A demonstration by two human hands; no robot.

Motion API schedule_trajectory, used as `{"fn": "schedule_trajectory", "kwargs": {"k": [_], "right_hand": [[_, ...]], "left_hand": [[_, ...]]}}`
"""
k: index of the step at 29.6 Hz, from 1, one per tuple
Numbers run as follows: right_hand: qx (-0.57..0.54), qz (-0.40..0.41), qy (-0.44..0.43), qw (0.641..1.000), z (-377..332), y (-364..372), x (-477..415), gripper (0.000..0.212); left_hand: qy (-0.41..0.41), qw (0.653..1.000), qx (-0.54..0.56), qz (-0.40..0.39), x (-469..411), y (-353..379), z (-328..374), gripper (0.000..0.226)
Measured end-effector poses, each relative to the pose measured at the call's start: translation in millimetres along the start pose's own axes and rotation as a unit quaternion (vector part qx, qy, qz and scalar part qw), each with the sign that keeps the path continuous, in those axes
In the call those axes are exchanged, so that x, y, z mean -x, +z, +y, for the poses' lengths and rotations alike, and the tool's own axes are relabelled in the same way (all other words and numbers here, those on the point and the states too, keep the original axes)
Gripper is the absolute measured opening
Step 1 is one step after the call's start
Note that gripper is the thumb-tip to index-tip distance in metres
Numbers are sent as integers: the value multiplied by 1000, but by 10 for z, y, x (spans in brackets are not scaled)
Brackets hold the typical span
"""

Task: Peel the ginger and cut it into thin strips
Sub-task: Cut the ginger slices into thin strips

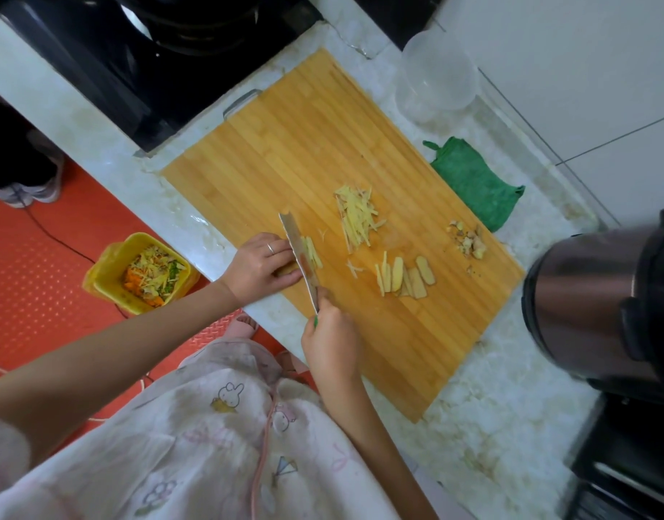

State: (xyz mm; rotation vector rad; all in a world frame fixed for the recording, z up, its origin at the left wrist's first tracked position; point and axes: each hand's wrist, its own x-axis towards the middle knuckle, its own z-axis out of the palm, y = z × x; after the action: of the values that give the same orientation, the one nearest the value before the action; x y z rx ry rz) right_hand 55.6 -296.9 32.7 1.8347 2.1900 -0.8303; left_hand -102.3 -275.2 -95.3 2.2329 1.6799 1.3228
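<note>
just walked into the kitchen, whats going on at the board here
A person is cutting ginger into thin strips on a wooden cutting board. The right hand holds a knife, its blade down on a small stack of ginger that the left hand steadies. A pile of finished strips lies further along the board, a few uncut slices wait beside it, and peel scraps sit near the board's far edge.
</note>
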Motion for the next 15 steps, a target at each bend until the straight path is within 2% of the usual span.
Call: {"fn": "schedule_trajectory", "kwargs": {"k": [4,7,10,15], "right_hand": [[-13,-9,29,999,-43,-1,-31,51],[-42,-17,20,999,-49,-56,-94,49],[-85,-14,15,996,-74,-128,-237,37],[-144,8,66,987,99,-209,-232,19]], "left_hand": [[0,1000,2,3,6,15,2,21],[2,1000,5,0,-4,-7,7,24],[-11,1000,-4,-17,-13,-40,22,26],[-12,999,-11,-30,-20,-72,59,27]]}}
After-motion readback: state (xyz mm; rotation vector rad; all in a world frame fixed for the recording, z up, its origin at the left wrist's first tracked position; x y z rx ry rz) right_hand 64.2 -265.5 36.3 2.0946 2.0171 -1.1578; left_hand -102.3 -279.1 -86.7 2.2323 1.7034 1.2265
